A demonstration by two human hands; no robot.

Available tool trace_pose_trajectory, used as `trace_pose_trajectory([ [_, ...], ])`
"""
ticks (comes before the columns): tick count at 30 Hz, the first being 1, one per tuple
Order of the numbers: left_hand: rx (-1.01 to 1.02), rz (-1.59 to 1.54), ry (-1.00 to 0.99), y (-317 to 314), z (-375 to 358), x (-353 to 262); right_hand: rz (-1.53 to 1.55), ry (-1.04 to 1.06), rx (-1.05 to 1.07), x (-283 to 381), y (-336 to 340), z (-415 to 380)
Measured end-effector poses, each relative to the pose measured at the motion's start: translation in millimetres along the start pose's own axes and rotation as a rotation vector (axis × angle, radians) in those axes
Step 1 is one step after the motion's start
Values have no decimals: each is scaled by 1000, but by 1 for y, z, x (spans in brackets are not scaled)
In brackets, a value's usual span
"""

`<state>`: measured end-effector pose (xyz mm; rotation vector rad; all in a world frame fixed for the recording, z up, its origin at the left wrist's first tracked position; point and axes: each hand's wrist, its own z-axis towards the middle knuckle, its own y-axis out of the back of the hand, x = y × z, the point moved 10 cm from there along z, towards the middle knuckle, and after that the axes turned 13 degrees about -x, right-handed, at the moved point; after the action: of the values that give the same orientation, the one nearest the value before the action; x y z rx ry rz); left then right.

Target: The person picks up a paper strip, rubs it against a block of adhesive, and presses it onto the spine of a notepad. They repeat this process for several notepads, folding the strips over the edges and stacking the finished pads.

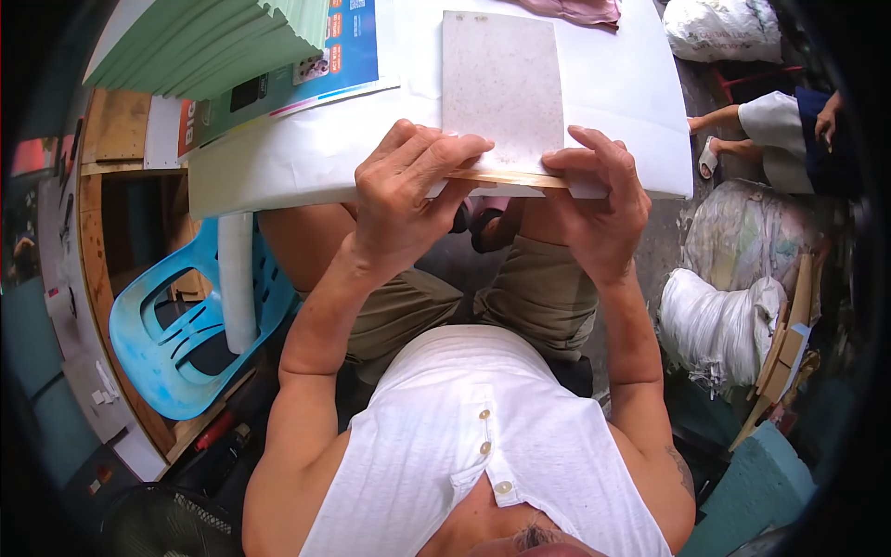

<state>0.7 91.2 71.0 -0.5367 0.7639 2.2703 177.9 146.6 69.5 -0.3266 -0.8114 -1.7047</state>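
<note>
While the white-topped bench [631, 102] spreads across my upper view, I see a blue chair [160, 339] below its left side and a stack of green sheets [209, 56] at its upper left. A grey board [501, 84] lies on the bench at the front edge. I have the left hand [399, 186] and right hand [603, 195] nearly closed, pinching its near end, thumbs beneath.

Pinching near corners of a grey board [504, 88] on a white surface [626, 107] with left grip [404, 186] and right grip [608, 204], right of green sheets [209, 51].
</note>
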Motion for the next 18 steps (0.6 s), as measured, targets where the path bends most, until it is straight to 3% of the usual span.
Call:
trace_pose_trajectory([
  [4, 27, -13, 122, -4, 0, 6, -26, -119, -15, -1, -5, 0],
  [9, 50, 4, 146, -2, 5, 5, -58, -51, -18, 2, -4, -2],
  [14, 109, -147, 166, -1, 1, 16, -11, -361, 41, -23, -2, -10],
  [18, 149, -249, 229, -1, 2, 20, 50, -357, 88, -22, -4, -3],
])
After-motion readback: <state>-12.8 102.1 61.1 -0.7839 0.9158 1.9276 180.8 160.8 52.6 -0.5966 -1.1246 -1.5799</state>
